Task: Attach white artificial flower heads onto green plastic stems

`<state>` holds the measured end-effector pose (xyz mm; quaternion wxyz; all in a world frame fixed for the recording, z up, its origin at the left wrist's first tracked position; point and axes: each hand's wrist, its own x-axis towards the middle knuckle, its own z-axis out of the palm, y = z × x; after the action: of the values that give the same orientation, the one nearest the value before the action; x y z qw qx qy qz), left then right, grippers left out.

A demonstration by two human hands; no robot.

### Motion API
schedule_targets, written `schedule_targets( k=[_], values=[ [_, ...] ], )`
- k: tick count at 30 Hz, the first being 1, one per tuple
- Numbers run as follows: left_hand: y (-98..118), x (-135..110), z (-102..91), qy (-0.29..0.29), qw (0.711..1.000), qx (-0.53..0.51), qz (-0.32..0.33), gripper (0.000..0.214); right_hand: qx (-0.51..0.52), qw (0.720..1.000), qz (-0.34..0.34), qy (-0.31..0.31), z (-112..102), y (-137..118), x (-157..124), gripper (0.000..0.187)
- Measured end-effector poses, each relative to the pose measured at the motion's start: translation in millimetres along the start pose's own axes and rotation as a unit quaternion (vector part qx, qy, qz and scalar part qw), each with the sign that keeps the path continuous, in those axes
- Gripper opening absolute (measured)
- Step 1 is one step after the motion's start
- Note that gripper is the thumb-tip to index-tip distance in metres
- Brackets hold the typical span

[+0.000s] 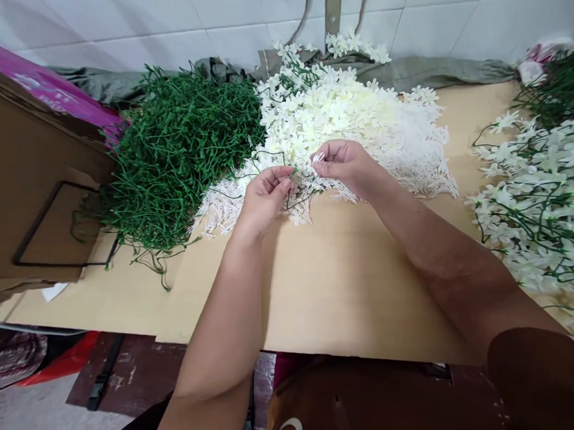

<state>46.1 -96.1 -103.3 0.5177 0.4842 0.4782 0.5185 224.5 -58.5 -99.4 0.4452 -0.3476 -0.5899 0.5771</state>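
Note:
My left hand pinches a thin green plastic stem between thumb and fingertips. Just to its right, my right hand is closed on a small white artificial flower piece; the fingers partly cover it. A small gap parts the two hands. Behind them spreads a heap of white artificial flowers, its cream petals toward the middle and thin white stamen-like strands at the right. To the left lies a big tangle of green stems.
Flowers joined to green stems are piled at the right. A cardboard box stands at the left, with a black wire frame against it. Cardboard covers the table. Grey-green cloth runs along the tiled wall.

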Motion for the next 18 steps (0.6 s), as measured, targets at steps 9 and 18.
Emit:
schedule_targets(
  k=[9, 18],
  values=[
    [-14.0, 2.9, 6.4, -0.006, 0.996, -0.081, -0.04, 0.026, 0.113, 0.99, 0.082, 0.001, 9.9, 14.9, -3.8, 0.041],
    [-17.7, 4.5, 7.4, -0.005, 0.997, -0.075, -0.032, 0.035, 0.138, 0.987, 0.076, 0.02, 14.4, 12.5, -6.3, 0.04]
  ],
)
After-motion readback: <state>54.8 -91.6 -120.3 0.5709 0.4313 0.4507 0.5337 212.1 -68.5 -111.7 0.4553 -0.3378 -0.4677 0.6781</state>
